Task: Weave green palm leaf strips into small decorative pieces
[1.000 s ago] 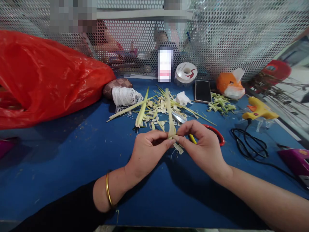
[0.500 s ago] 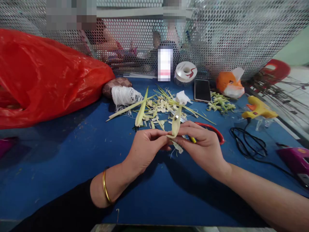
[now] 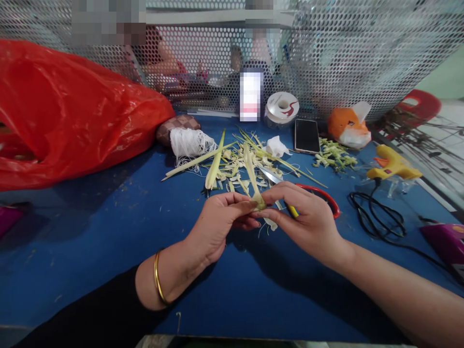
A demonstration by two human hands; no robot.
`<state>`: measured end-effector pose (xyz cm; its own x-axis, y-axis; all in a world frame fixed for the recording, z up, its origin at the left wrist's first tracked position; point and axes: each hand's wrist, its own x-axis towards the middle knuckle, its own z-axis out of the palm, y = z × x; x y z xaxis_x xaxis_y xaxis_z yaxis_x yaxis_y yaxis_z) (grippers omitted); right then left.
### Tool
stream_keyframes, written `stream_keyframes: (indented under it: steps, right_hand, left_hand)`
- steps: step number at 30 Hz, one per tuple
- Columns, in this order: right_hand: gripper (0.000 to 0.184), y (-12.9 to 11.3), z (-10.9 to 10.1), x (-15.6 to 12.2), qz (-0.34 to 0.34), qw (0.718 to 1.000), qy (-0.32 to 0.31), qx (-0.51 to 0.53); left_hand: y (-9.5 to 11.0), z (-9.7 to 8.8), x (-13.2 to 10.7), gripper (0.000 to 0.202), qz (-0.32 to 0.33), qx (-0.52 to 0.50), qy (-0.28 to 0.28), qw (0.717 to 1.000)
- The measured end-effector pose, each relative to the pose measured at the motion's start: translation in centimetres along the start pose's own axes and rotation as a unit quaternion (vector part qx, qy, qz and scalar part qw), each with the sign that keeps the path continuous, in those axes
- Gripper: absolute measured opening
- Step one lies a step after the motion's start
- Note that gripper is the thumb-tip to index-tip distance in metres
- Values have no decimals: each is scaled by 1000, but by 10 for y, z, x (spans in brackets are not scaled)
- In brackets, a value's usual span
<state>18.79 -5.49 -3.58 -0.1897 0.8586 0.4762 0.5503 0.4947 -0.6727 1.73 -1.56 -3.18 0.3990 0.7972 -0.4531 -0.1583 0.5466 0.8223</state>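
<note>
Both hands meet over the blue table [image 3: 108, 227] and pinch the same pale green leaf strip [image 3: 250, 174]. My left hand [image 3: 217, 224], with a gold bangle on the wrist, is closed on the strip's lower end. My right hand [image 3: 304, 220] pinches that end from the other side. The strip stands up and leans away from me to the left. Under my right hand lie red-handled scissors [image 3: 326, 198]. Behind the hands is a pile of cut leaf pieces [image 3: 235, 166].
A large red plastic bag [image 3: 72, 111] fills the left. Along the perforated metal screen [image 3: 344, 53] stand a white thread bundle [image 3: 188, 142], a ribbon spool [image 3: 282, 106], a phone [image 3: 306, 136] and an orange fox figure [image 3: 348, 126]. A yellow glue gun [image 3: 393, 166] with black cord [image 3: 380, 220] lies right.
The strip stood straight, then was folded into a short loop half a second ago, and now stands out long again, leaning left. Both hands stayed in place, pinching it.
</note>
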Motion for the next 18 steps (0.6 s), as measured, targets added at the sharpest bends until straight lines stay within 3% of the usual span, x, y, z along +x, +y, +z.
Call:
stream_keyframes:
  steps: [6,13,18]
  right_hand:
    - [5,1,3,-2,47,998,28,19]
    - [6,-1,1,1,110,991,60,51]
    - [4,-3,2,2,172,976,39,126]
  left_hand:
    - [0,0,-2,21,40,35,-18,998]
    - [3,1,-3,16,141,103,-31,984]
    - [3,4,-4,8,166,144,-19,975]
